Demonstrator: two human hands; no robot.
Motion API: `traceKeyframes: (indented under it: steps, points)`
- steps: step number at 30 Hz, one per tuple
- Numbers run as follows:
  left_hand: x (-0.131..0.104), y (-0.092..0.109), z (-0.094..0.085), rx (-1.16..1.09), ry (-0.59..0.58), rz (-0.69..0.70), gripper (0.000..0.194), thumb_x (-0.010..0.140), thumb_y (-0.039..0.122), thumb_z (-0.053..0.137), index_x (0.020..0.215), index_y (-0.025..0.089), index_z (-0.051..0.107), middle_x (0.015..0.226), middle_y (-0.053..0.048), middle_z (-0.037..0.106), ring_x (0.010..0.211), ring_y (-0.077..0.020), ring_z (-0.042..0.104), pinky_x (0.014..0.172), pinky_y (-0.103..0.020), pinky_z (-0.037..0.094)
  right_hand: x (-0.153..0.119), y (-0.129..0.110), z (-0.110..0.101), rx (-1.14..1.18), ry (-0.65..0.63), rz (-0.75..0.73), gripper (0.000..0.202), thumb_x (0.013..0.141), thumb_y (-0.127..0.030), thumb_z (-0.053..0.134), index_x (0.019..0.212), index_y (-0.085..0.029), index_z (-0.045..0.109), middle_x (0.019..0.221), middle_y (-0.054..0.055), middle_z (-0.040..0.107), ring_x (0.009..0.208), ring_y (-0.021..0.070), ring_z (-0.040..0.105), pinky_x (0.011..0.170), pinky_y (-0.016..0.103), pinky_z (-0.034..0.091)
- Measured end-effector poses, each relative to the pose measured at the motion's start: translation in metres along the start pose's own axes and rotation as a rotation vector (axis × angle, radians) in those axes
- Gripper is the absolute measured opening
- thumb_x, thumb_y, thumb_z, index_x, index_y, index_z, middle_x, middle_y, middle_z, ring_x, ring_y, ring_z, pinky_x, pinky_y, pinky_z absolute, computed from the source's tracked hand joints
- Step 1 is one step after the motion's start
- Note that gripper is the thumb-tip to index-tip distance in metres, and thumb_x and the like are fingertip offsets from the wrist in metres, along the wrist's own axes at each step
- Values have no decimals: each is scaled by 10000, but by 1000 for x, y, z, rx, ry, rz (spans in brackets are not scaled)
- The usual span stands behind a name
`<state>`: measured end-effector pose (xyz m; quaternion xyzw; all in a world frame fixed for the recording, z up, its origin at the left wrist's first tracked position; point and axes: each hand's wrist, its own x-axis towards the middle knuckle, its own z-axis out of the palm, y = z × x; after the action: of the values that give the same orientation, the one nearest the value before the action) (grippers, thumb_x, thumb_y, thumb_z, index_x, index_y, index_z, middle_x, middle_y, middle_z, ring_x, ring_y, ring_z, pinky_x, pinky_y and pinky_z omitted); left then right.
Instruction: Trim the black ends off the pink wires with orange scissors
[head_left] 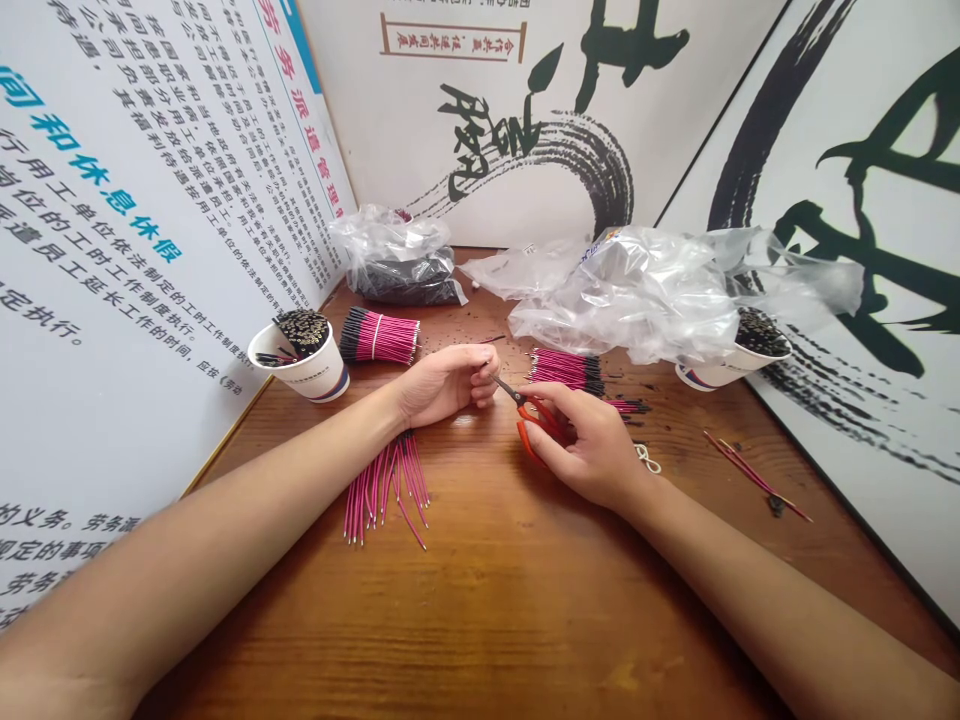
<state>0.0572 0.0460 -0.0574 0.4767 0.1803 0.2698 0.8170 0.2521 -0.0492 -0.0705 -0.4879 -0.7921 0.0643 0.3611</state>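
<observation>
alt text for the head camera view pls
A person's right hand holds red-handled metal scissors, their tips at the curled left hand, over a brown wooden table bearing pink-and-black wires and white paper cups.

Walled in at left by a pale text panel (172, 420), printed mostly in black with lines in blue and pink, and behind by a white back panel (360, 110) with dark brush lettering and a sweeping ink curve. Closed off at right by another white, brush-lettered side panel (900, 400), edged in black. Spanned between by a brown, wood-grained worktop (450, 630) with soft reflections.
</observation>
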Motion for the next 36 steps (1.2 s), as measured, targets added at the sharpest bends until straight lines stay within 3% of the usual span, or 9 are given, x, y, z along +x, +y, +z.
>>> traceKeyframes:
  steps: [36]
  points:
    - [-1, 0, -2, 9, -36, -14, 213, 802, 266, 590, 656, 121, 534, 671, -5, 414, 615, -124, 429, 618, -269, 363, 0, 1, 0, 25, -23, 26, 254, 902, -276, 539, 1138, -199, 593, 805, 19, 675, 645, 153, 586, 599, 264, 429]
